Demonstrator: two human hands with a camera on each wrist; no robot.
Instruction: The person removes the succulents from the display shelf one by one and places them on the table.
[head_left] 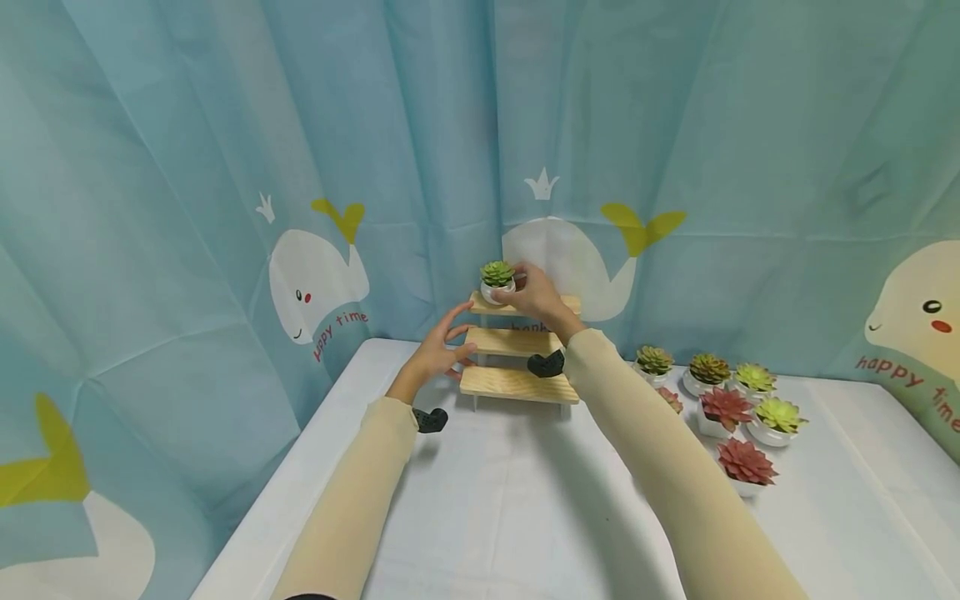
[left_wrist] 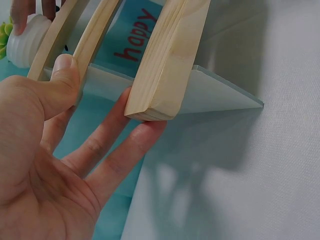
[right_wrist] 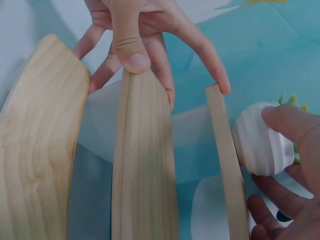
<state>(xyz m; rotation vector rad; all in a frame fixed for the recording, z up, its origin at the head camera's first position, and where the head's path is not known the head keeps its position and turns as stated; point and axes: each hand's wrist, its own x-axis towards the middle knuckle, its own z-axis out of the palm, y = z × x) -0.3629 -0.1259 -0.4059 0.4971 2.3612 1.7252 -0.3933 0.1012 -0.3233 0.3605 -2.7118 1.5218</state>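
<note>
A three-step wooden display stand (head_left: 517, 383) with pale side supports stands on the table against the curtain. My right hand (head_left: 536, 292) holds a green succulent in a white pot (head_left: 497, 292) at the left end of the top step. In the right wrist view, the thumb lies on the ribbed white pot (right_wrist: 262, 142), whose base is at the top board (right_wrist: 227, 160). My left hand (head_left: 435, 354) grips the stand's left end. Its thumb presses the middle board (right_wrist: 145, 150), and other fingertips touch the ends of the top and bottom boards (left_wrist: 165, 65).
To the right, several potted succulents stand grouped on the white table (head_left: 480, 517), among them a red one (head_left: 746, 462), a yellow-green one (head_left: 780, 414) and a dark green one (head_left: 708, 369). A blue curtain (head_left: 450, 125) with whale prints hangs behind and at the left.
</note>
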